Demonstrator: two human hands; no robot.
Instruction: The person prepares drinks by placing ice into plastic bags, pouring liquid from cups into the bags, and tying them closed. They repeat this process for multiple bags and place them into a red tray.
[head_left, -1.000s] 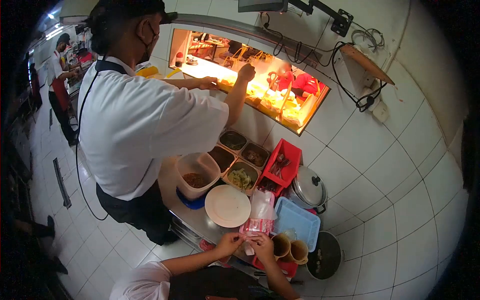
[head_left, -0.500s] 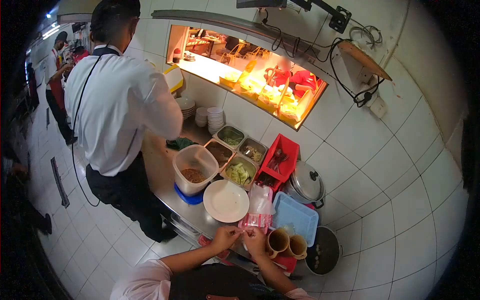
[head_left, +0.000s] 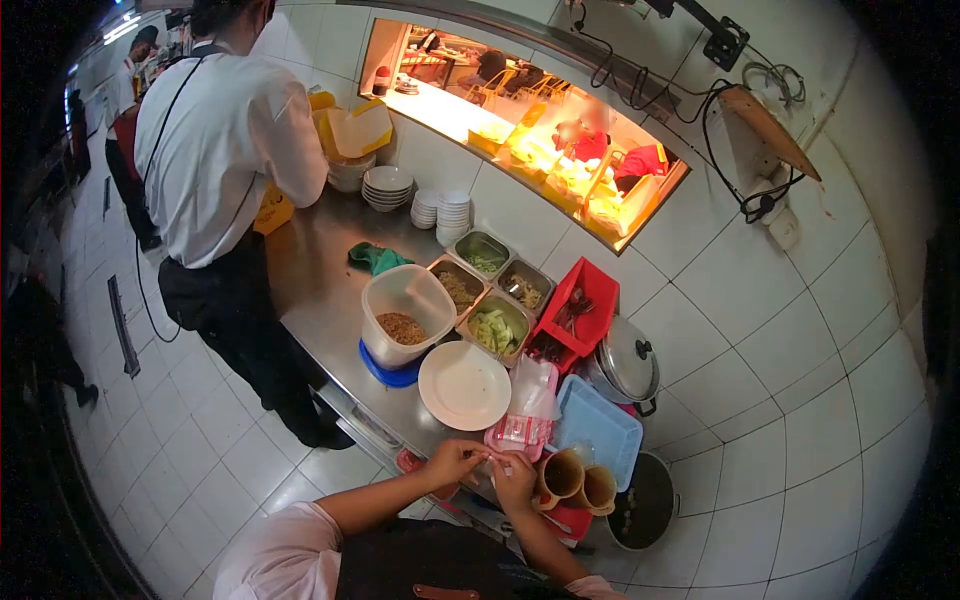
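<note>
One co-worker point(head_left: 225, 150) shifted away; two hands point(head_left: 455, 463) together.

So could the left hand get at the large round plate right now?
Probably yes: the large round plate lies just beyond the left hand, with nothing visible between them. Both it and the right hand seem to pinch a small pale item, so it may need freeing first.
</note>
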